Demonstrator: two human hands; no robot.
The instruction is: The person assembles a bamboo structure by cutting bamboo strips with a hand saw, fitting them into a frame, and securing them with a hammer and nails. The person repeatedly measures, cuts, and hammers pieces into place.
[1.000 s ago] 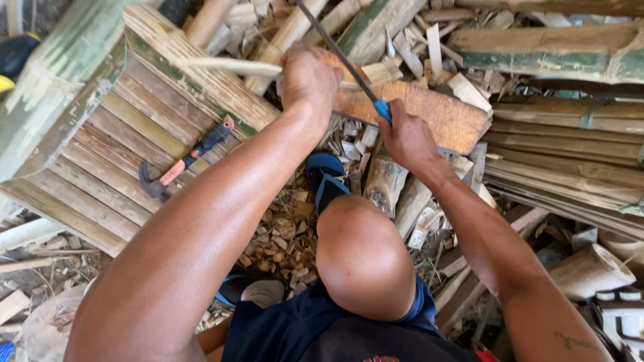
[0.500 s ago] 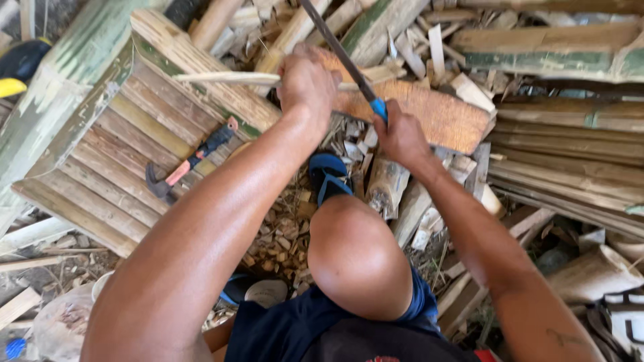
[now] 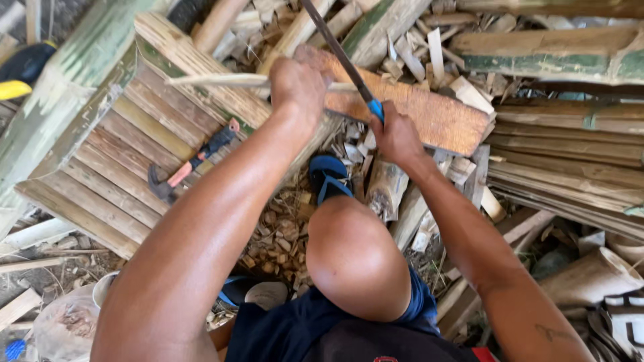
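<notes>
Right hand [image 3: 397, 136], as I see it from above, grips the blue handle of a long dark blade [image 3: 339, 53] slanting up and away. My left hand [image 3: 300, 84] is closed around a thin pale bamboo strip [image 3: 215, 80] lying crosswise, over a brown wood slab [image 3: 436, 117]. Left of the forearm, a hammer [image 3: 191, 163] rests on a slatted bamboo panel [image 3: 100, 174].

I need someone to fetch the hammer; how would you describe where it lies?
Find the slatted bamboo panel to the left of the person's left hand. The claw hammer lies flat on its slats: dark head, red and black handle, the only tool resting there.
</notes>
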